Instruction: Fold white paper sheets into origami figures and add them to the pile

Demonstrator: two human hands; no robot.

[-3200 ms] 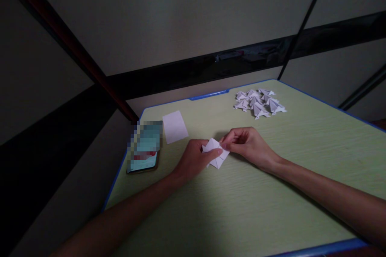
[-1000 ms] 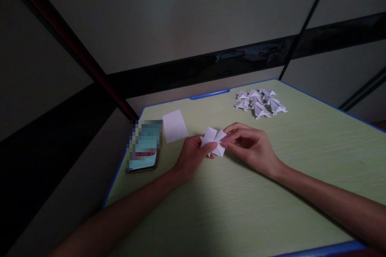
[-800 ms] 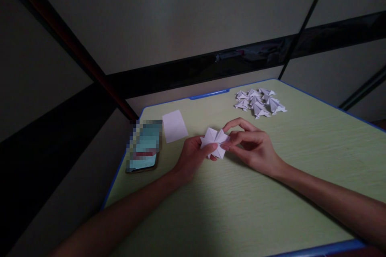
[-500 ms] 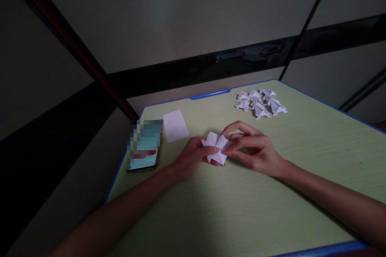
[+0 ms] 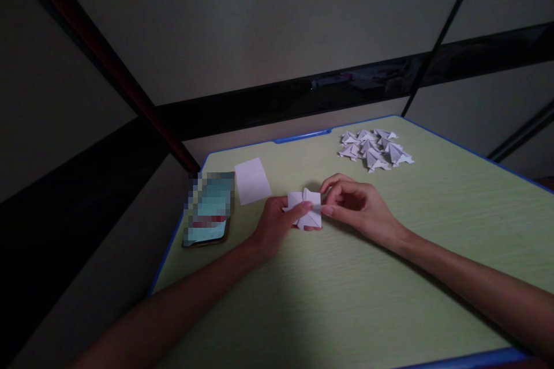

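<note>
A small white folded paper (image 5: pixel 314 218), creased into a square with flaps meeting in the middle, is held just over the table. My left hand (image 5: pixel 277 220) grips it from the left, thumb pressed on top near the centre and fingers underneath. At its right edge is my right hand (image 5: pixel 357 202), fingers curled and thumb tip against the paper's side. Part of the paper's underside is hidden by the left fingers.
Several white folded paper figures (image 5: pixel 372 150) sit grouped at the back right of the green table (image 5: pixel 389 300). A flat white sheet (image 5: pixel 253 181) lies at the back left, beside a phone (image 5: pixel 212 213) with a lit, partly blurred screen. Behind stands a panelled wall (image 5: pixel 277 29).
The paper has turned in my hands from a star-like outline with pointed flaps to a squarer one. My right fingers have curled in and shifted to its right edge.
</note>
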